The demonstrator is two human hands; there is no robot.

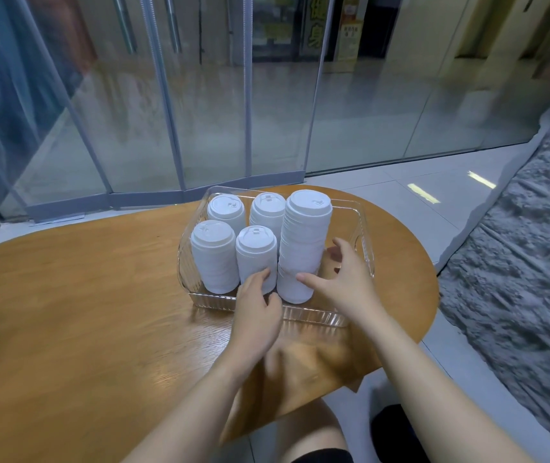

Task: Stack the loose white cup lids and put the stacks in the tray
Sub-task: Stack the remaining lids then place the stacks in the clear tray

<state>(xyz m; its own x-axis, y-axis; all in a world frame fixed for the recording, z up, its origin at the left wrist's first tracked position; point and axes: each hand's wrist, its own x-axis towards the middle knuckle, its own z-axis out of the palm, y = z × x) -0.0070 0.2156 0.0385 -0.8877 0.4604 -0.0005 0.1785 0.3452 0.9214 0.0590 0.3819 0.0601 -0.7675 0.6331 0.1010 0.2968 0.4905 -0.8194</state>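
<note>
Clear ribbed plastic tray (313, 316), glossy wood table (100, 295)

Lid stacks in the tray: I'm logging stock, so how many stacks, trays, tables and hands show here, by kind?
Lid stacks: 5 (tallest, front middle, front left, back left, back middle)
Clear tray: 1
Wooden table: 1
Hands: 2 (left hand, right hand)
Total: 9

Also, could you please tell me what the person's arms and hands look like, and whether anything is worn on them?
Both forearms are bare, with no sleeves in view. The left hand and right hand wear no gloves, and no watch or bracelet shows at either wrist.
</note>
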